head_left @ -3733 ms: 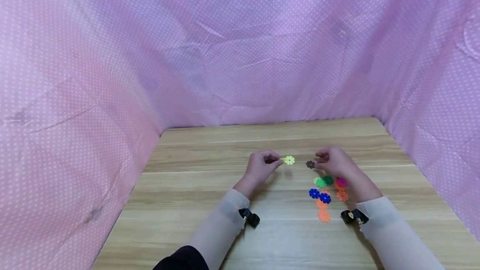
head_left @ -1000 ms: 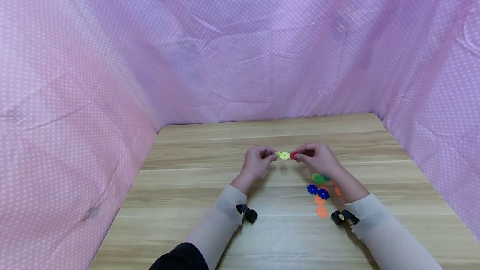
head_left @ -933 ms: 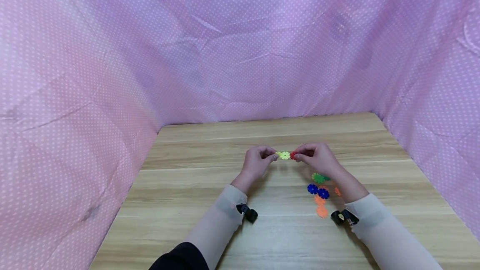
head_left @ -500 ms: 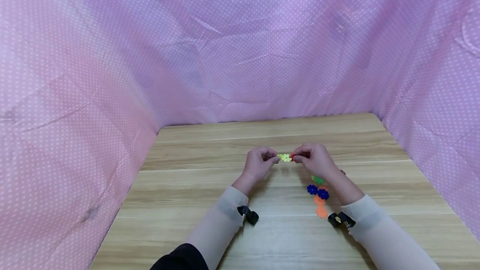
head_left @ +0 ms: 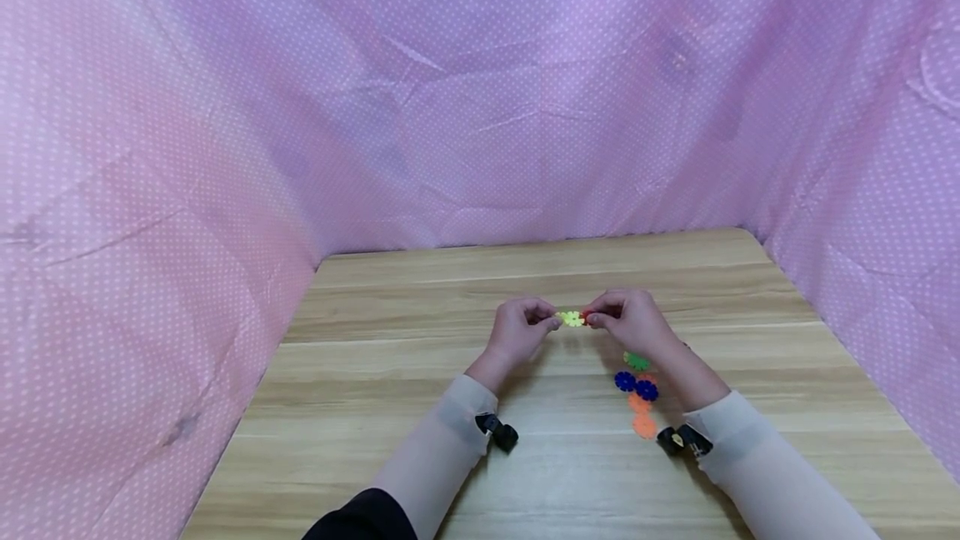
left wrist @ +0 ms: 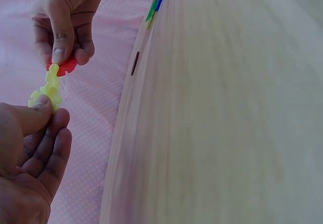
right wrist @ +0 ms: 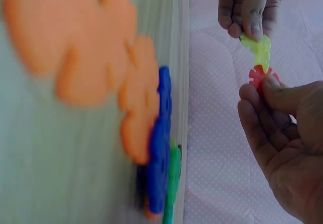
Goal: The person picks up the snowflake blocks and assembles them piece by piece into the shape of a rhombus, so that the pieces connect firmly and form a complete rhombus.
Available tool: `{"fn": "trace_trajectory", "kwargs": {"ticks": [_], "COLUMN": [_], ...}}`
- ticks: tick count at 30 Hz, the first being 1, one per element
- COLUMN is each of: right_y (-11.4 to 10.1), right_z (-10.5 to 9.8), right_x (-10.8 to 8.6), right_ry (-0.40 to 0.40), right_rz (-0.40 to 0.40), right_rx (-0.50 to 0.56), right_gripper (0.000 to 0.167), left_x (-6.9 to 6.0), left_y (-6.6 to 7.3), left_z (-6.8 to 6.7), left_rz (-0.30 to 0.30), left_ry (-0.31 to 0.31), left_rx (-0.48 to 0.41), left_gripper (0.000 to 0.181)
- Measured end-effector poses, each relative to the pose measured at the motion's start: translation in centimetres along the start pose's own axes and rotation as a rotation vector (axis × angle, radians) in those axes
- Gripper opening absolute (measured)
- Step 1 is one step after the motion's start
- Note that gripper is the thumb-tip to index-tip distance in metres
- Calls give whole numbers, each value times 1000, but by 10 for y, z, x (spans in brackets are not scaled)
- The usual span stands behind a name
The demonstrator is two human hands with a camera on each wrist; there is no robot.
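1. The left hand (head_left: pixel 517 330) has its thumb and fingers clamped on the left end of two linked yellow flower discs (head_left: pixel 573 318).
2. The right hand (head_left: pixel 630 322), facing it from the right, pinches a red flower disc (right wrist: pixel 256 76) between thumb and fingers.
3. The yellow discs and the red disc are held up above the worktop (head_left: pixel 360 407), in the gap between the two hands, towards the far side. Red touches the right end of the yellow pair; how deeply their slots engage cannot be told.
4. The two yellow discs sit at an angle to each other, as both wrist views show.
5. To the right and nearer than the hands, more discs lie on the worktop: a green disc (head_left: pixel 636 361) farthest, two blue discs (head_left: pixel 636 386) in the middle, and orange discs (head_left: pixel 644 426) nearest, some overlapping. The right forearm passes close along their right side.
6. A dark brown disc (left wrist: pixel 135 63) appears edge-on in the left wrist view, apart from that cluster.
7. Both arms wear pale sleeves (head_left: pixel 438 452), each with a black wrist camera (head_left: pixel 504 438).
8. Pink dotted cloth (head_left: pixel 480 90) hangs along the left, far and right sides.
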State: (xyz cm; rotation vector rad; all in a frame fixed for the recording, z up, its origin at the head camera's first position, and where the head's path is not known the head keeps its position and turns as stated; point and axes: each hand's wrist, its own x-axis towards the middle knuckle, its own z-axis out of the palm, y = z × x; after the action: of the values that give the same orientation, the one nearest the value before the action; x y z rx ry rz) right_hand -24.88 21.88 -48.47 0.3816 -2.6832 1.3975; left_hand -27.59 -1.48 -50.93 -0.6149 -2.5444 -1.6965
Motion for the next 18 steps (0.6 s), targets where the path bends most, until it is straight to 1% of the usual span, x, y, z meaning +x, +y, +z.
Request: {"fn": "trace_trajectory", "kwargs": {"ticks": [3, 8, 10, 15, 18], "right_y": [3, 12, 19, 37, 43], "right_z": [-3, -12, -17, -28, -32], "right_x": [1, 2, 3, 4, 4], "right_ry": [-33, -92, -96, -72, -73], "right_rz": [-12, 12, 44, 123, 139], "right_rx": [-17, -131, -163, -196, -216], "right_gripper": [12, 25, 28, 32, 35], "left_x": [0, 0, 0, 0, 0], "left_y": [1, 0, -1, 0, 1], "left_z": [-2, -3, -4, -6, -6], "left_rz": [-13, -20, -24, -33, -36], "left_ry": [0, 7, 10, 6, 7], "left_rx": [-2, -5, -1, 8, 7], "left_gripper": [7, 8, 8, 7, 7]}}
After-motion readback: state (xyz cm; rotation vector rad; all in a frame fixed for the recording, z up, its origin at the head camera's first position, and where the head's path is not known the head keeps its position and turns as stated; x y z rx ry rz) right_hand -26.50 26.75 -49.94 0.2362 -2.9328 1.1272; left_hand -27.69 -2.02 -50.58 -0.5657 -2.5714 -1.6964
